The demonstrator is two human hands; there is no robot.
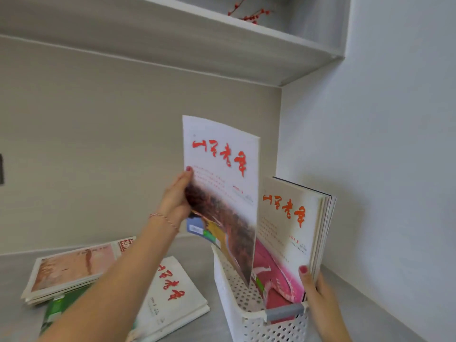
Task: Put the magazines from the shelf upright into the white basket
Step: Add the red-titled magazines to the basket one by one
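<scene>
White basket (249,314) on grey counter (197,245), near the corner wall. Left hand (176,198) gripping a white-covered magazine (222,183) by its left edge, thumb on the cover; magazine upright, slightly tilted, lower edge dipping into the basket. Right hand (313,287) holding a batch of upright magazines (293,233) standing in the basket, pressed toward its right side. Left of the basket, flat on the counter: remaining magazines (81,267) in loose stacks. Above the basket: shelf (222,40) with red berry sprig (249,13).

Beige back wall (123,144); white side wall (382,144); grey upper shelf (222,45); grey counter (14,280).
</scene>
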